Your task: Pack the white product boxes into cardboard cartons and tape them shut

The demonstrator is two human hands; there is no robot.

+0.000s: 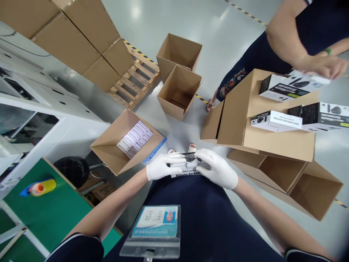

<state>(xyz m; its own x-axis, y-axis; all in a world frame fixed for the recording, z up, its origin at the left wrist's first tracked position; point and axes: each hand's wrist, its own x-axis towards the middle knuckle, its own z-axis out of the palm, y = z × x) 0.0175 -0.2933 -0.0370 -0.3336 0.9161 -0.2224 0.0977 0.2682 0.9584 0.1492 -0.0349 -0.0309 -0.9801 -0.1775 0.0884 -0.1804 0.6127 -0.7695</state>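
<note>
Carton (185, 174) printed "Minute Stream" is held just in front of the wearer's navy clothing (215, 214), with the white-gloved left hand (166, 166) and right hand (216, 169) each pinching one end in a curled grip. It looks light and fairly stiff, though its thin walls could dent and its smooth print might slip; the short ends seem the best hold. Its long axis runs left to right, lettering upright to the wearer.

Gloved hands (219, 169) level, apparently half-curled
</note>
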